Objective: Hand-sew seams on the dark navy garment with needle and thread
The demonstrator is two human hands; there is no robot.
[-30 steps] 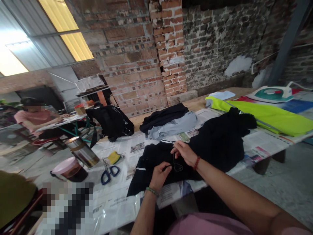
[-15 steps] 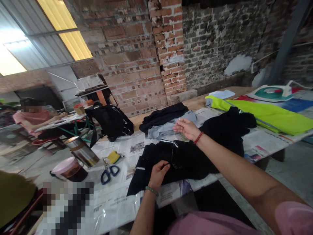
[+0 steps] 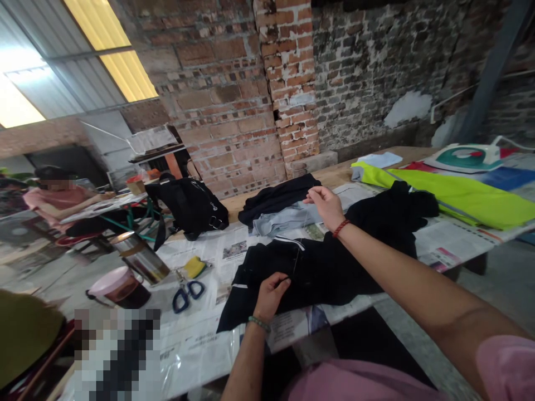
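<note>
A black garment (image 3: 326, 267) with white trim lies across the newspaper-covered table in front of me. My left hand (image 3: 271, 292), a green bead bracelet at its wrist, pinches the cloth near the middle. Above the garment my right hand (image 3: 324, 203), wearing a red cord bracelet, is raised with thumb and fingertips pinched together on a sewing needle, now mostly hidden by the fingers. A thin pale thread (image 3: 297, 259) runs up from the cloth towards the right hand. Behind it lie a light grey cloth (image 3: 278, 219) and folded dark fabric (image 3: 276, 199).
Scissors (image 3: 188, 296) with dark blue handles, a yellow item (image 3: 194, 268), a steel tumbler (image 3: 140, 259) and a lidded drink cup (image 3: 119, 287) stand left. A black backpack (image 3: 190, 206) sits behind. A neon vest (image 3: 451, 195) and an iron (image 3: 466, 158) lie right. Another person (image 3: 62, 200) sits far left.
My right hand has moved up and slightly right, away from the cloth, and the needle has turned out of sight behind the fingers. My left hand stays on the garment.
</note>
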